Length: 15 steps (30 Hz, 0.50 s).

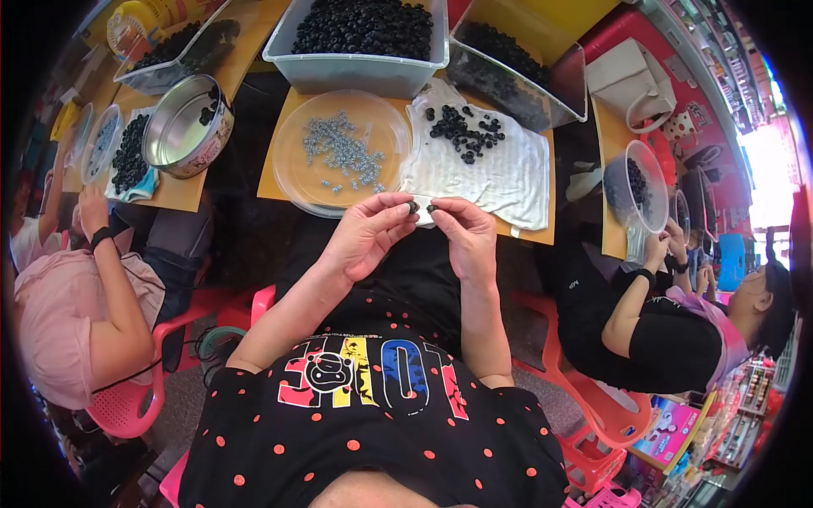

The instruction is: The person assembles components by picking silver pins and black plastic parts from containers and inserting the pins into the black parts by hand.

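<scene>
White glare washes out the right; edges bend strongly.

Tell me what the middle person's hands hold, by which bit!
The left hand pinches a small black piece; the right hand pinches another black piece. Which part is gripped is too small to tell.

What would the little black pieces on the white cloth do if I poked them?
The black pieces look small and rounded, so they'd probably roll a bit. The right hand pinches a similar dark piece, small beside the hand, so each is likely light. The wrinkled white cloth under them might slow them down.
</scene>
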Motion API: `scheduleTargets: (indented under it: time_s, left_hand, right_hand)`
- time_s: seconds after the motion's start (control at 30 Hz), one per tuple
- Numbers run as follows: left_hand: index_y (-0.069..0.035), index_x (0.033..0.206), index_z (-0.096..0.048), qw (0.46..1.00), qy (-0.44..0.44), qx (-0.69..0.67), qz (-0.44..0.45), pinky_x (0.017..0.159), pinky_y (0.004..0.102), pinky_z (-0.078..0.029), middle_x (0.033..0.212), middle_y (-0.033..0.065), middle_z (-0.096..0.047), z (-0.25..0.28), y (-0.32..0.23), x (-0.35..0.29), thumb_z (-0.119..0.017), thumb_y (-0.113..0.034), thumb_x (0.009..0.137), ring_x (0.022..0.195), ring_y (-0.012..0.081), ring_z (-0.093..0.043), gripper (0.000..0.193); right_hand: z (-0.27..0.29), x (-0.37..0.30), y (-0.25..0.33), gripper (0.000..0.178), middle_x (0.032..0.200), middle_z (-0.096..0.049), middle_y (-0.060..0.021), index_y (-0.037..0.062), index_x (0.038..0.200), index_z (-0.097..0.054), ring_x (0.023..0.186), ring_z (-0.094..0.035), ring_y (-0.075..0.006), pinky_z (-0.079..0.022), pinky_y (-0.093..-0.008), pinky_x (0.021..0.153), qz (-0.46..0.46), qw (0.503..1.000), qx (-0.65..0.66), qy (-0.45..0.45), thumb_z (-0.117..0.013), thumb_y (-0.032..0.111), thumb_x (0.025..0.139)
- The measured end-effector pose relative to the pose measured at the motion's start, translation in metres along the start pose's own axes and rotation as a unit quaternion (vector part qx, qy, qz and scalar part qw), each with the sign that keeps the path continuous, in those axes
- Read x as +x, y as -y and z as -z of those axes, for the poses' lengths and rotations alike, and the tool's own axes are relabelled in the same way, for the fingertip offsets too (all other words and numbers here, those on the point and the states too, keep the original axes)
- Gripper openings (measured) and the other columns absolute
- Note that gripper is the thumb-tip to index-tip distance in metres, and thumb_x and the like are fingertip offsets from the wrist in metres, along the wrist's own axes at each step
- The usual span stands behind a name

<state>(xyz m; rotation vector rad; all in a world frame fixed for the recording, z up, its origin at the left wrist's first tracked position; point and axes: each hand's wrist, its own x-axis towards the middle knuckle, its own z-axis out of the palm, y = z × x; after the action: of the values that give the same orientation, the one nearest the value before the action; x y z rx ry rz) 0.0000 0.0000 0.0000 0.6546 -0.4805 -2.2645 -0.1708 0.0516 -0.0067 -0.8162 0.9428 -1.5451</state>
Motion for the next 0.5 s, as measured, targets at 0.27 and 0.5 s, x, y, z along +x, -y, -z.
scheduleTargets:
  time_s: [0.27,0.5]
  left_hand:
    - [-0.001,0.102,-0.064,1.000,-0.015,0.020,-0.014,0.076,0.0239,-0.052,0.092,0.0050,-0.064,-0.001,0.002,-0.004,-0.062,-0.004,0.086,0.081,0.0123,-0.062,0.015]
    - [-0.001,0.102,-0.065,0.998,-0.019,0.056,-0.029,0.076,0.0234,-0.051,0.091,0.0040,-0.065,0.000,0.008,-0.005,-0.063,-0.005,0.087,0.080,0.0108,-0.061,0.016]
  right_hand:
    - [-0.021,-0.010,0.006,0.016,0.096,-0.064,-0.0067,-0.0024,0.095,-0.066,0.084,-0.060,-0.0089,-0.048,-0.0187,0.073,0.078,0.977,-0.199,-0.022,-0.064,-0.008,0.080]
    - [-0.018,-0.014,0.005,0.017,0.094,-0.063,-0.0056,-0.0011,0.094,-0.067,0.078,-0.056,-0.0059,-0.045,-0.0177,0.066,0.132,0.946,-0.297,-0.015,-0.066,-0.008,0.078]
